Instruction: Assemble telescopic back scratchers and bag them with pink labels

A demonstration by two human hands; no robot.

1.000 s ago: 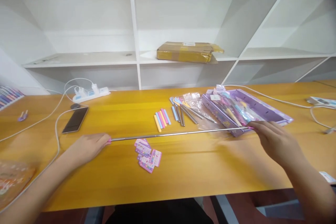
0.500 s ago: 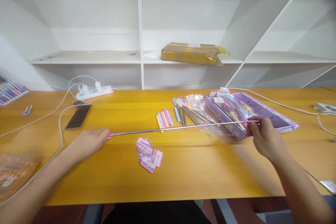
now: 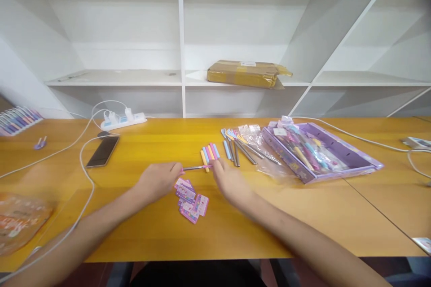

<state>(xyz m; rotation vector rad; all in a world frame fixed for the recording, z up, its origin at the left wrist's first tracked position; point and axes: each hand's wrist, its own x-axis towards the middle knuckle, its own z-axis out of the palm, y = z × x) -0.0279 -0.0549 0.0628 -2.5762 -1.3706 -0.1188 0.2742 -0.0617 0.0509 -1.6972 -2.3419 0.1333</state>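
Note:
Over the middle of the table, my left hand point(image 3: 158, 180) is closed on the left end of a telescopic back scratcher point(image 3: 195, 168) with a silver rod and pink ends. At its other end, the fingers of my right hand point(image 3: 230, 184) pinch the pink part. Only a short length of rod shows between the hands. Below it lie small pink and purple cards point(image 3: 190, 202), overlapping. Just behind are several pastel handle sleeves point(image 3: 205, 157) in a row. To their right lie several metal back scratchers point(image 3: 244, 150) with blue, yellow and pink claw heads.
A purple display box point(image 3: 357, 157) with packaged items stands at right, clear plastic bags point(image 3: 274, 168) beside it. At left are a phone point(image 3: 103, 150), a power strip point(image 3: 129, 120), white cables and an orange package point(image 3: 23, 219). A taped carton point(image 3: 242, 74) sits on the shelf.
My hands have come together from far apart, the right moving left and the left moving right. The long rod between them has slid down to a short length.

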